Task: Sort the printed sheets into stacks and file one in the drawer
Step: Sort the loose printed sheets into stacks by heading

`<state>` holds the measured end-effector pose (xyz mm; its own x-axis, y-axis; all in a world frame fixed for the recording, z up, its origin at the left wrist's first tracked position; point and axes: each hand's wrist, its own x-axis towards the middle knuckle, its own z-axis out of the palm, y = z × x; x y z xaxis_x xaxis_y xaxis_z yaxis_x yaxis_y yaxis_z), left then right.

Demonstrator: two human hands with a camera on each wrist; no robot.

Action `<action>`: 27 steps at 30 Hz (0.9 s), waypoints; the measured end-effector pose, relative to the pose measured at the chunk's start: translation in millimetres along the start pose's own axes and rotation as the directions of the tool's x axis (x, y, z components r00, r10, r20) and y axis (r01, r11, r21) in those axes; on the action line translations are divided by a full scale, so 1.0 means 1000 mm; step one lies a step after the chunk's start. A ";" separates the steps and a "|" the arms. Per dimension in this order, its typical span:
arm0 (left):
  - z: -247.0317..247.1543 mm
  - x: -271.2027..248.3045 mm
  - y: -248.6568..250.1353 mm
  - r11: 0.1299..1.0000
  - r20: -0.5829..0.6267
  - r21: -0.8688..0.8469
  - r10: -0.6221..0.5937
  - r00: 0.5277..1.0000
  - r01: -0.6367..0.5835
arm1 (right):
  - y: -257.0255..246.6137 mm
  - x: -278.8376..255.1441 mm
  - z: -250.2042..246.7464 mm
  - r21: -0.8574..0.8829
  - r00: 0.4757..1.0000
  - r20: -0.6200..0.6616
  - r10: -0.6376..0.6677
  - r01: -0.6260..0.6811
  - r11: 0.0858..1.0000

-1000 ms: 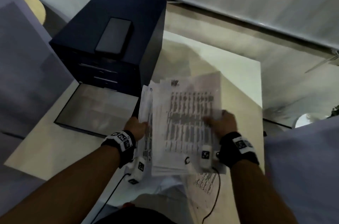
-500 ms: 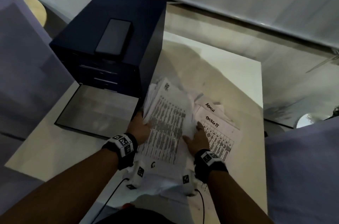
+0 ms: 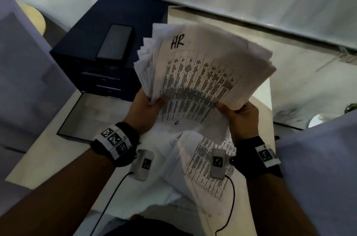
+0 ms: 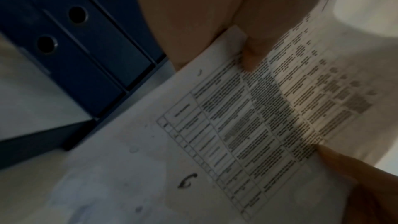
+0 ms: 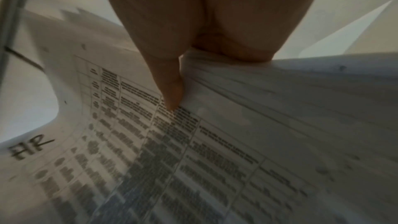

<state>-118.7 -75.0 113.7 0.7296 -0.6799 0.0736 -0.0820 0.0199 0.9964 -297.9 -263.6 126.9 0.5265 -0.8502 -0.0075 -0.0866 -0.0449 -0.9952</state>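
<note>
A thick stack of printed sheets [image 3: 202, 73] with "HR" handwritten on top is held up off the table, fanned and bowed. My left hand [image 3: 148, 108] grips its lower left edge, thumb on the top page [image 4: 249, 57]. My right hand [image 3: 239, 114] grips the lower right edge, thumb pressing the print [image 5: 172, 94]. More printed sheets [image 3: 208, 174] lie loose on the table below. The dark blue drawer cabinet [image 3: 108, 58] stands at the left, its bottom drawer [image 3: 96, 116] pulled out.
A black phone [image 3: 116, 42] lies on top of the cabinet. The pale table [image 3: 38, 158] ends near my body. Two small tagged white devices [image 3: 143, 164] with black cables hang from my wrists over the papers. Light walls rise behind.
The stack lay on the table with both hands squaring it. Now both hands have lifted it up toward the camera, uncovering the sheets beneath.
</note>
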 end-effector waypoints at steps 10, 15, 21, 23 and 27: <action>0.005 -0.003 -0.021 0.987 0.041 -0.113 -0.106 0.993 0.110 | 0.002 -0.015 0.007 0.071 0.998 -0.047 -0.035 0.038 0.997; 0.003 -0.009 -0.015 0.992 0.030 -0.087 -0.085 0.996 0.087 | -0.012 -0.017 0.004 0.115 0.989 -0.026 -0.144 0.146 0.983; 0.002 -0.004 -0.028 0.990 0.052 0.051 -0.137 0.989 0.134 | -0.031 -0.004 0.010 0.155 0.956 -0.206 -0.208 0.241 0.958; 0.006 -0.001 -0.033 0.986 0.075 0.095 -0.145 0.987 0.138 | -0.020 0.000 0.007 0.184 0.956 -0.249 -0.152 0.201 0.962; 0.020 0.006 -0.033 0.977 -0.066 0.141 -0.153 0.986 0.161 | 0.026 -0.001 -0.003 0.149 0.978 -0.196 0.073 -0.044 0.988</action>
<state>-125.8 -94.4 80.4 0.7765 -0.6254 -0.0772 -0.0582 -0.1931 0.9795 -303.4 -265.7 101.0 0.3427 -0.9375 -0.0610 0.0172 0.0712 -0.9973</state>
